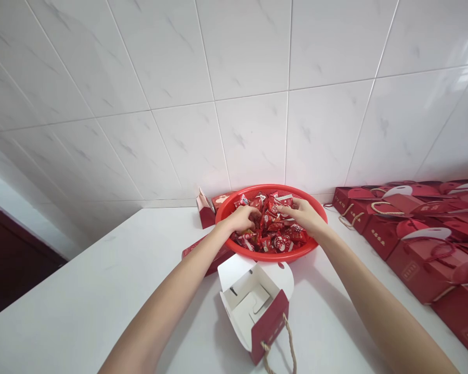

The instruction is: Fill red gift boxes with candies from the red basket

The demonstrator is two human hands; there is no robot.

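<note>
A red plastic basket (pixel 272 257) stands near the wall, heaped with red-wrapped candies (pixel 283 243). My left hand (pixel 243 218) is in its left side, fingers curled down among the wrappers; what lies in their grasp is hidden. On the right side my right hand (pixel 303 214) reaches over the rim with thumb and fingers apart, touching the packets. Between my forearms and in front of the basket sits an open gift box (pixel 270 323), dark red outside and white inside, its flaps folded out and a rope handle (pixel 290 343) hanging at the front. No candy shows inside it.
Rows of red gift boxes (pixel 417 257) with rope handles fill the right of the white table (pixel 140 291). A flat red box (pixel 218 259) lies partly under the basket's left side. A small upright red box (pixel 206 210) stands behind it, by the tiled wall (pixel 253 135).
</note>
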